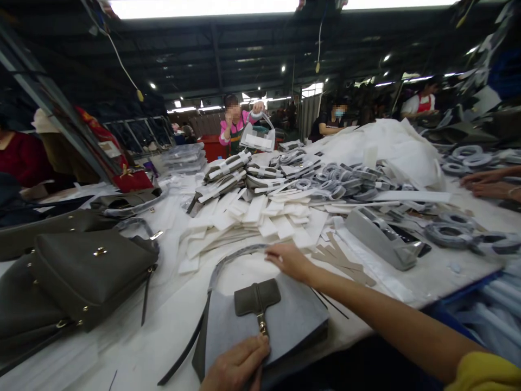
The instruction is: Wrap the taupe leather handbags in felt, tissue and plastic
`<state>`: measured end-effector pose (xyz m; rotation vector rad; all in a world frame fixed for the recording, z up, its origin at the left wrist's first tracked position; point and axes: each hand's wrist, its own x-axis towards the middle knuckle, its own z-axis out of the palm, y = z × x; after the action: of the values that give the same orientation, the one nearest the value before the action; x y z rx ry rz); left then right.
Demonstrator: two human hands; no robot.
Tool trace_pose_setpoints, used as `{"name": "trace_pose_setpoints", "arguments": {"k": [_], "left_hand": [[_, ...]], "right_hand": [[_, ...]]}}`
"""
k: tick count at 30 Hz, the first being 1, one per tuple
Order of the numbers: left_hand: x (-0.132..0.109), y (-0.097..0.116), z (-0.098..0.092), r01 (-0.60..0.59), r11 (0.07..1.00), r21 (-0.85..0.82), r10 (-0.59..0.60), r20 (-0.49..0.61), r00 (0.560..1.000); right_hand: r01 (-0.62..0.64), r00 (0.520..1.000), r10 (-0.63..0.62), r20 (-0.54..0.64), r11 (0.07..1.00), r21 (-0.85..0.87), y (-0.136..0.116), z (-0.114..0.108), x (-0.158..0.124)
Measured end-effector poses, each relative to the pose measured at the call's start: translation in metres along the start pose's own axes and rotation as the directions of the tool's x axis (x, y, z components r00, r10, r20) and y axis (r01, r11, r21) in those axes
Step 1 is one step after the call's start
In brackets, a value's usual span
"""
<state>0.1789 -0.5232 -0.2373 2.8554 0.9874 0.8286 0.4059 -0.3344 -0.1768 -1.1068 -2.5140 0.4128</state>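
Note:
A dark olive handbag [285, 320] lies in front of me, its face covered by a pale grey sheet. On top of the sheet is a small dark flap [257, 297] with a strap and a gold clasp [262, 325]. My left hand [238, 364] is closed at the lower end of this strap, just under the clasp; its fingertips partly hide what they pinch. At the bag's top, the fingers of my right hand [290, 262] are bent round the end of the plastic-wrapped handle [228, 258]. A loose dark strap [183, 350] trails off the bag's left side.
Finished-looking olive bags [93, 266] stand at the left. Behind my bag are white foam strips [252, 217], wrapped handles [337, 179] and a white sheet heap [386, 146]. A grey-covered bag [378, 239] lies right. A co-worker's hands [492, 184] rest at the right edge; another person [236, 125] stands opposite.

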Motion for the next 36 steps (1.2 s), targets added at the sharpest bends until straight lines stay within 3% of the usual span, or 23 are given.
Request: {"name": "trace_pose_setpoints", "arguments": {"k": [3,5,8,11,15,18,20,22,25,29,36], "left_hand": [[-0.002,0.001,-0.001,0.027,1.000,-0.016,-0.026,0.027,0.999],[-0.002,0.006,-0.003,0.087,0.995,-0.055,-0.084,0.054,0.995],[-0.001,0.012,-0.007,0.176,0.977,-0.122,-0.169,0.066,0.983],[-0.001,0.015,-0.008,0.210,0.964,-0.163,-0.202,0.064,0.977],[0.000,0.015,-0.008,0.207,0.959,-0.194,-0.200,0.052,0.978],[-0.001,0.013,-0.009,0.202,0.958,-0.204,-0.193,0.062,0.979],[-0.002,0.013,-0.009,0.204,0.956,-0.209,-0.193,0.073,0.979],[-0.002,0.013,-0.010,0.207,0.955,-0.211,-0.193,0.082,0.978],[-0.002,0.015,-0.011,0.235,0.954,-0.188,-0.215,0.121,0.969],[-0.003,0.019,-0.011,0.266,0.953,-0.142,-0.245,0.153,0.957],[-0.008,0.024,-0.008,0.224,0.967,-0.118,-0.208,0.137,0.969]], "right_hand": [[-0.279,0.955,0.269,-0.126,0.958,-0.068,0.040,-0.020,0.032],[-0.406,0.912,0.398,-0.098,0.909,-0.096,0.057,-0.018,0.049],[-0.501,0.863,0.505,-0.009,0.854,-0.139,0.066,-0.010,0.061],[-0.523,0.839,0.540,0.064,0.834,-0.176,0.067,-0.018,0.054],[-0.509,0.825,0.540,0.165,0.838,-0.195,0.066,-0.063,0.005],[-0.436,0.866,0.455,0.205,0.890,-0.135,0.048,-0.097,-0.052],[-0.239,0.950,0.230,0.210,0.971,0.020,0.024,-0.104,-0.086],[-0.009,0.977,-0.023,0.213,0.989,0.145,-0.003,-0.093,-0.106],[0.210,0.926,-0.259,0.276,0.958,0.195,-0.037,-0.056,-0.111],[0.306,0.880,-0.321,0.351,0.947,0.100,-0.049,-0.011,-0.098],[0.412,0.832,-0.400,0.385,0.909,0.054,-0.043,-0.004,-0.090]]}}
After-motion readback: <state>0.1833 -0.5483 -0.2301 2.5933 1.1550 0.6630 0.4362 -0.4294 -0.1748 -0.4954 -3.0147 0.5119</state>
